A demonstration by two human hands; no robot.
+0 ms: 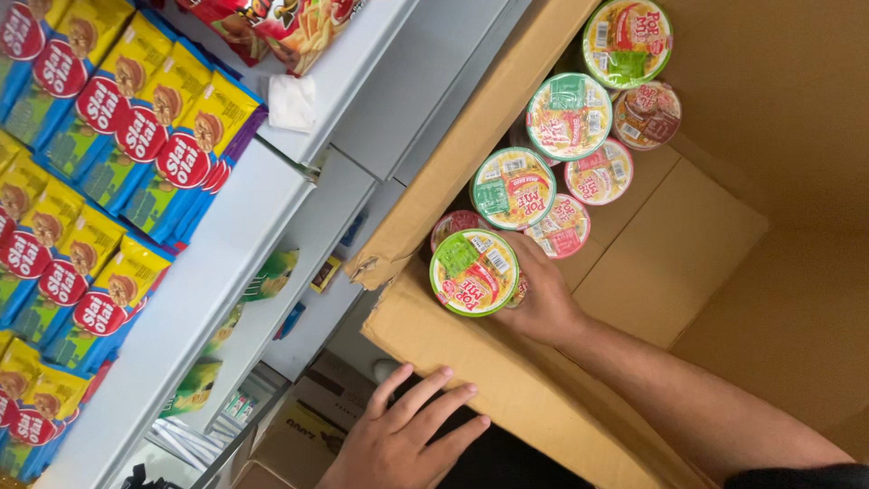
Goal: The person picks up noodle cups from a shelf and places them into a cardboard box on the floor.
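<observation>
One noodle cup (pixel 474 272) clamped in my right grip (pixel 543 303) | left grip (pixel 403 444) splayed on carton (pixel 489 362) | risk: cup slips, knocking neighbours.

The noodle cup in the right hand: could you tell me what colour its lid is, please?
The noodle cup lid is mostly green and red on white, seen in the head view.

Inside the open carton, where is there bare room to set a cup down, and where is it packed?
Bare cardboard floor lies open to the right of the noodle cups, out to the far carton wall. It is crowded along the left flap, where the cups sit in two touching rows. The right hand grips the nearest green-lidded cup; the left hand rests on the carton's near edge.
</observation>
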